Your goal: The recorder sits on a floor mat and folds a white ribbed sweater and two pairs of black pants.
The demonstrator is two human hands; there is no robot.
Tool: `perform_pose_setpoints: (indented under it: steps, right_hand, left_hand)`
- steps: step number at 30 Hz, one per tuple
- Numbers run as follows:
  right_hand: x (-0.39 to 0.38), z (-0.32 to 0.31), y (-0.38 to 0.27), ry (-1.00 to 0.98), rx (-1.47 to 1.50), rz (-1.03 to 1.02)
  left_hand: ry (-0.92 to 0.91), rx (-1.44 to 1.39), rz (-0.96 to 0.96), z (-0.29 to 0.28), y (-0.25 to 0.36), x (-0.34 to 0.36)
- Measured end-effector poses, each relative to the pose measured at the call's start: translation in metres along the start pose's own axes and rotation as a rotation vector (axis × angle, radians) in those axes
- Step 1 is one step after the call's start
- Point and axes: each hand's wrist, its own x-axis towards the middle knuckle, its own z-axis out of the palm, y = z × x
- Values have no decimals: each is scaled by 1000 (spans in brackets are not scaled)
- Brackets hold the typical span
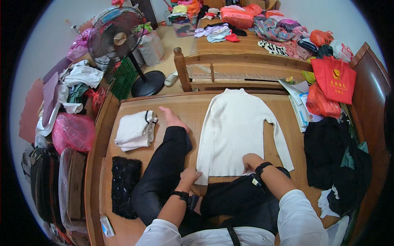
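A white ribbed sweater with a high neck lies flat in front of me, collar away from me. Its left sleeve runs down along the body, while the right one angles outward to the right. At the left sleeve's cuff, my left hand is closed on the edge of the knit. My right hand bends down over the lower hem, fingers curled onto the fabric; their tips are partly hidden. To the left lie a folded white knit garment with dark trim and a folded fuzzy black garment.
I sit on a wooden bed platform, legs around the sweater. Black clothes, a red bag and papers line the right side. Beyond the wooden rail stands another clothes-covered bed. A black fan and bagged items stand left.
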Motion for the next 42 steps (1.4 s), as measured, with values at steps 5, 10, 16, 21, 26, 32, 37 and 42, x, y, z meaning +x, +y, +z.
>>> perform_pose_setpoints:
  steps: [5, 10, 16, 21, 26, 32, 37, 42]
  right_hand:
    - [-36, -6, -23, 181, -57, -54]
    - [-21, 7, 3, -50, 142, -6]
    - [-49, 16, -10, 70, 177, 47]
    - [-46, 20, -20, 130, 319, 135]
    - [-37, 23, -19, 178, 88, 113]
    - [-40, 14, -27, 92, 96, 23]
    - [-37, 28, -16, 224, 36, -11]
    - [-48, 43, -26, 418, -13, -17]
  left_hand:
    - [470, -683, 286, -23, -48, 26]
    - [714, -853, 442, -121, -69, 33]
    - [825, -976, 502, -202, -80, 20]
    - [1014, -858, 560, -249, -92, 14]
    - [1112, -838, 637, -284, -65, -4]
    - [1119, -799, 992, -289, 19, -74]
    - [650, -606, 1150, -219, 132, -137]
    - [-224, -204, 1312, -140, 149, -127]
